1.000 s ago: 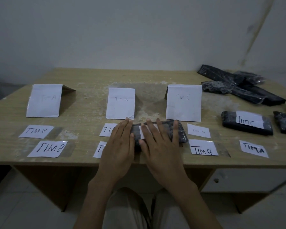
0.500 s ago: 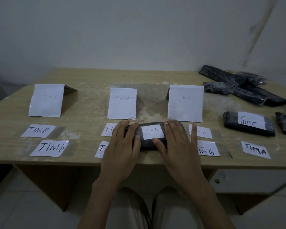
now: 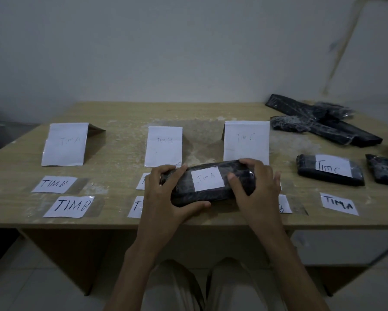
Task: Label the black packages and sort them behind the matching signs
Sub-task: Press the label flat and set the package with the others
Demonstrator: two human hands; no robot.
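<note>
Left hand [image 3: 163, 198] and right hand [image 3: 255, 191] are each gripping one end of the black package [image 3: 184, 186], just in front of the TIM C sign [image 3: 246, 142]; it is looking light, slick-wrapped and slightly soft, favouring end grips.

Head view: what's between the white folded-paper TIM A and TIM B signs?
Bare wooden tabletop; nothing lies between the white paper TIM A sign and TIM B sign. Head view shows it.

Dim, bluish, flat light; soft shadows behind signs; wide-angle bowing at edges; slight softness.
</note>
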